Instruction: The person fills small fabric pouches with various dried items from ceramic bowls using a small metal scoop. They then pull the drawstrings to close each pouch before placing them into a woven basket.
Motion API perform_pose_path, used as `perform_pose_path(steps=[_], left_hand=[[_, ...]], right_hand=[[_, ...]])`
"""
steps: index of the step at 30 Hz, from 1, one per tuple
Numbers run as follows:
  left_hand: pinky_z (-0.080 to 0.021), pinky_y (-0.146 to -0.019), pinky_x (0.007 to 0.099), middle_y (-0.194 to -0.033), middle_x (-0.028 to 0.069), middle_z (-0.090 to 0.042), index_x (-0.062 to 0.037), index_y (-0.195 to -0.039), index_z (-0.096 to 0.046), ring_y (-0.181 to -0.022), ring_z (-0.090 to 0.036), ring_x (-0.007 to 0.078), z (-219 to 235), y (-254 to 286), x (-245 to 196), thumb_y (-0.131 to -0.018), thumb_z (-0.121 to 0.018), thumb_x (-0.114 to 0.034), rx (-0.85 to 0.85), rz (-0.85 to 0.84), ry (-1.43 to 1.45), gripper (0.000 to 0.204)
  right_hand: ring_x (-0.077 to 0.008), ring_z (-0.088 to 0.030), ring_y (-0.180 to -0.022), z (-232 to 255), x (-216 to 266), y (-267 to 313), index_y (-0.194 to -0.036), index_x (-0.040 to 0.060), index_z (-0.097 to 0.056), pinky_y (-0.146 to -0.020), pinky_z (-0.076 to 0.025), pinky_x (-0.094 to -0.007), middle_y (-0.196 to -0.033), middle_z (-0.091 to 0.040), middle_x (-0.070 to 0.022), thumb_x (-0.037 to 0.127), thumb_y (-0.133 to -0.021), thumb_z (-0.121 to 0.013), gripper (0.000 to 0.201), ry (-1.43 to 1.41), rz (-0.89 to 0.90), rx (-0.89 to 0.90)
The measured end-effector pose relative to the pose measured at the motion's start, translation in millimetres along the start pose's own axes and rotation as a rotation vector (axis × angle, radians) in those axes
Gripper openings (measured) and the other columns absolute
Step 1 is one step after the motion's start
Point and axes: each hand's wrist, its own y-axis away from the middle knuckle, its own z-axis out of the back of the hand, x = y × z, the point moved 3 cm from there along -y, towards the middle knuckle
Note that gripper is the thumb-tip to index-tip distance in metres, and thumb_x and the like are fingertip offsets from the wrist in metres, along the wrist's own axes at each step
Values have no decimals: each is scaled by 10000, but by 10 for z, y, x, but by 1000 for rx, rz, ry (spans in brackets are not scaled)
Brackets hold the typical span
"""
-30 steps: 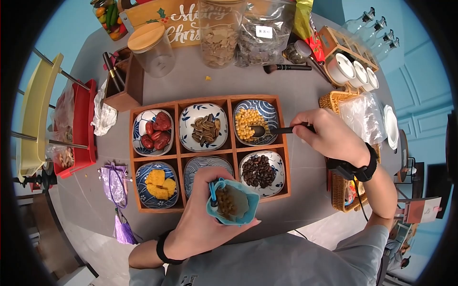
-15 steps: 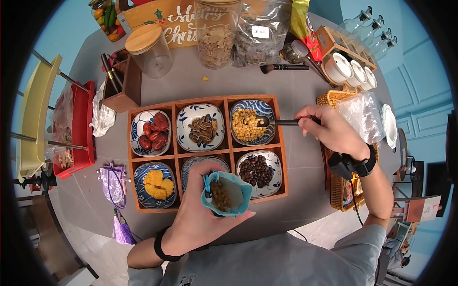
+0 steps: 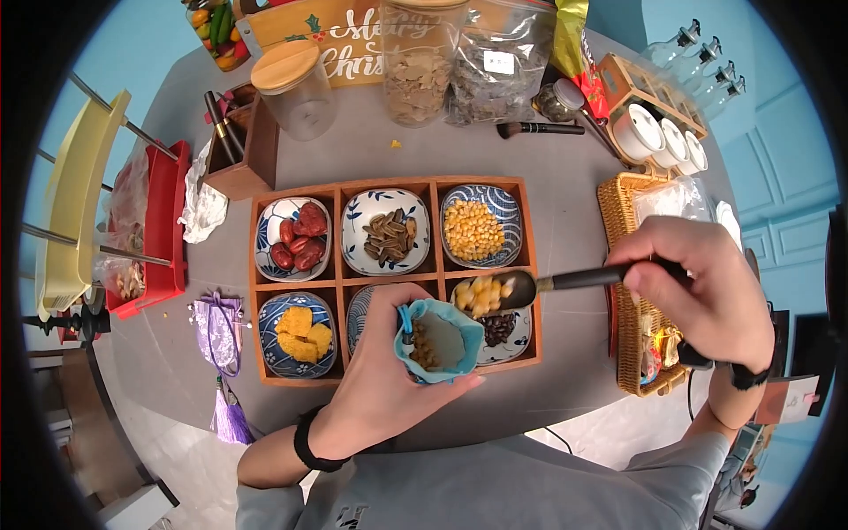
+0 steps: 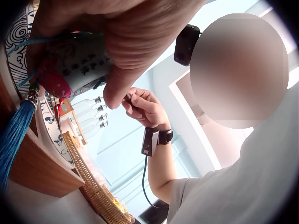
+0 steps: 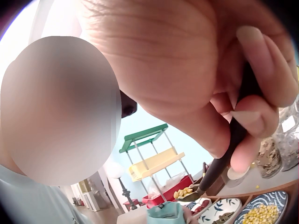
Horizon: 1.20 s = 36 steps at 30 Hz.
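My left hand (image 3: 362, 397) grips a light-blue drawstring pouch (image 3: 473, 331), its mouth open upward with small contents inside; a blue tassel (image 4: 16, 133) hangs from it in the left wrist view. My right hand (image 3: 707, 296) holds the black handle of a small scoop (image 3: 521, 290). Yellow corn kernels (image 3: 480, 296) fill the scoop, just above and right of the pouch mouth. Behind it, corn (image 3: 473, 230) lies in a blue-patterned bowl of the wooden divided tray (image 3: 532, 252). The scoop overlaps the bowl of dark beans (image 3: 499, 329); the left hand hides most of the front middle bowl.
Other bowls hold red dates (image 3: 300, 247), brown dried pieces (image 3: 389, 240) and yellow chunks (image 3: 303, 337). A wicker basket (image 3: 618, 225) stands right, a purple tasselled pouch (image 3: 216, 331) left. Jars (image 3: 296, 102), a bag of dried leaves (image 3: 495, 88) and a brush (image 3: 543, 129) are behind.
The right hand has lifted the scoop, loaded with corn, out of the corn bowl and brought it toward the pouch. The left hand still holds the pouch over the tray's front.
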Motion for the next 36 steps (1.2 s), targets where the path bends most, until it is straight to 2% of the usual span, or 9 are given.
perform_pose_path(steps=[1, 5, 10, 14, 16, 19, 23, 32, 36], left_hand=[[-524, -910, 324, -1231, 101, -477, -43, -1334, -380, -1090, -574, 189, -9, 3, 8, -744, -943, -162, 16, 7, 3, 824], [-526, -913, 295, -1274, 76, -454, -59, -1349, -362, -1108, -591, 153, -28, 1, 6, -724, -951, -114, 45, -25, -18, 861], [-517, -930, 298, -1277, 78, -451, -62, -1349, -366, -1115, -582, 154, -9, 10, -34, -716, -956, -126, 30, -56, -80, 867], [-507, -942, 309, -1280, 74, -449, -70, -1344, -370, -1123, -569, 160, 2, 35, 26, -705, -960, -117, 25, -2, -18, 871], [-506, -942, 312, -1276, 72, -449, -75, -1337, -373, -1122, -568, 160, 0, 51, 31, -700, -962, -112, 23, -7, -4, 868], [-510, -927, 324, -1247, 85, -462, -70, -1323, -381, -1107, -569, 178, -2, 72, 36, -709, -958, -127, 11, -33, 15, 845], [-516, -899, 344, -1197, 112, -484, -51, -1310, -386, -1071, -571, 213, -8, 89, 43, -732, -949, -157, 7, -76, 25, 814], [-494, -952, 317, -1234, 71, -464, -80, -1313, -365, -1112, -562, 162, 7, 88, 35, -692, -978, -139, 35, -65, -3, 874], [-496, -951, 321, -1232, 72, -470, -83, -1310, -365, -1113, -564, 168, -1, 83, 46, -692, -982, -154, 32, -71, 3, 876]], right_hand=[[-243, -658, -740, -30, 94, 10, -996, -31, -701, -667, -489, -320, -833, -669, -132, -4, -890, -669, 114, 52, 70, 5], [-296, -677, -734, -224, 346, 97, -985, -30, -711, -643, -518, -356, -837, -674, -128, 16, -806, -756, 190, 187, 294, -106], [-268, -672, -738, -231, 442, 195, -984, -32, -711, -647, -510, -328, -835, -671, -145, -9, -778, -754, 212, 206, 339, -224], [-285, -655, -749, -167, 209, 87, -1006, -26, -688, -657, -501, -344, -874, -649, -142, -31, -817, -718, 191, 285, 292, -340], [-353, -638, -753, -249, 6, -69, -1025, 9, -682, -668, -518, -412, -900, -617, -142, -23, -826, -716, 205, 338, 252, -372], [-335, -662, -810, -459, -302, -294, -1047, 42, -649, -681, -536, -430, -924, -604, -112, 14, -876, -684, 177, 500, 289, -410], [-337, -670, -808, -685, -629, -458, -1081, 52, -637, -672, -554, -430, -951, -605, -106, 34, -891, -679, 195, 503, 325, -446], [-403, -675, -801, -686, -725, -436, -1022, 4, -700, -703, -544, -463, -931, -676, -168, 41, -908, -671, 123, 194, 142, -209], [-298, -649, -732, -642, -788, -496, -1041, -44, -700, -665, -503, -362, -878, -675, -168, 18, -930, -657, 134, 110, 105, -118]])
